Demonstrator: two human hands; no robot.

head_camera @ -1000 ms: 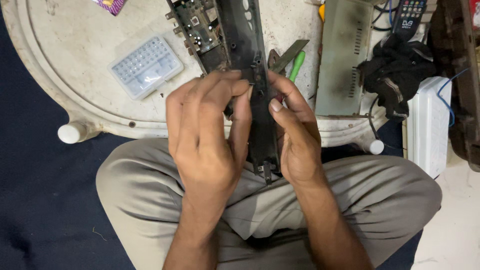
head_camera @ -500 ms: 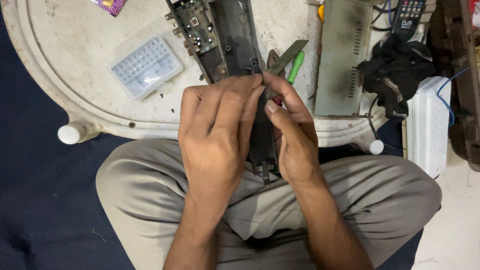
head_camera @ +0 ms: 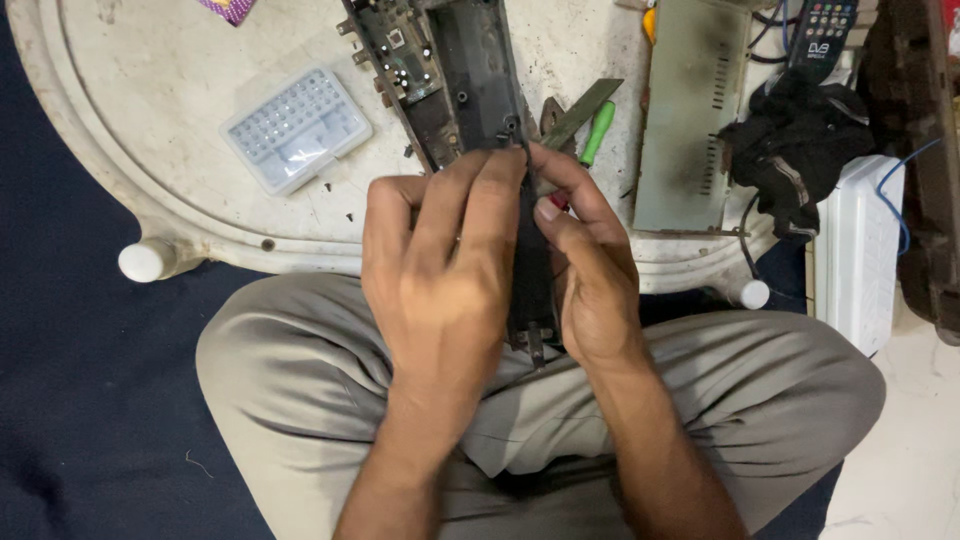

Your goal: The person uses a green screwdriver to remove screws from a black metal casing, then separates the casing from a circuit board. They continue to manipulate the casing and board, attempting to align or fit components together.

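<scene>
A long dark device casing with an exposed circuit board runs from the white round table down toward my lap. My left hand wraps over its near part, fingers laid across it. My right hand grips the casing's right edge, with fingertips pinched near a small red-tipped part that is mostly hidden. The casing's lower end pokes out between both hands.
A clear plastic bit box lies left of the casing. A green-handled screwdriver and a flat metal tool lie to the right, beside a grey metal cover. Farther right are a black cloth, a remote and a white box.
My left hand has slid further up and over the casing, covering more of it. My right hand's fingers shifted slightly upward on the right edge.
</scene>
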